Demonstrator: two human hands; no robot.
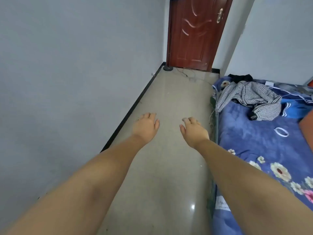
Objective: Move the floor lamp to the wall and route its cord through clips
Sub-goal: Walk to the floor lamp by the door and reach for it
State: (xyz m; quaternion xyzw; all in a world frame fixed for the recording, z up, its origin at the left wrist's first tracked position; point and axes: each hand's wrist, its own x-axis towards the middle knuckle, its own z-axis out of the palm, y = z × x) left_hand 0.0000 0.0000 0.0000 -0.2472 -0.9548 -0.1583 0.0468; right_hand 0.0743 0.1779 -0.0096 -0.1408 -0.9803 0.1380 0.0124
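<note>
The floor lamp's round dark base [168, 68] stands on the floor in the far corner, against the left wall and in front of the door. Its thin pole is hard to make out against the door edge. A thin cord [184, 73] trails from the base across the floor toward the bed. My left hand [147, 126] and my right hand [193, 128] stretch forward over the floor, palms down, fingers loosely spread, holding nothing. Both are far short of the lamp. A small clip-like object [153, 74] sits low on the left wall near the baseboard.
A grey wall with black baseboard [130, 111] runs along the left. A brown door [196, 31] closes the far end. A bed with a blue floral cover [254, 141] fills the right side, with checked clothing [249, 97] and a white ring [281, 131] on it.
</note>
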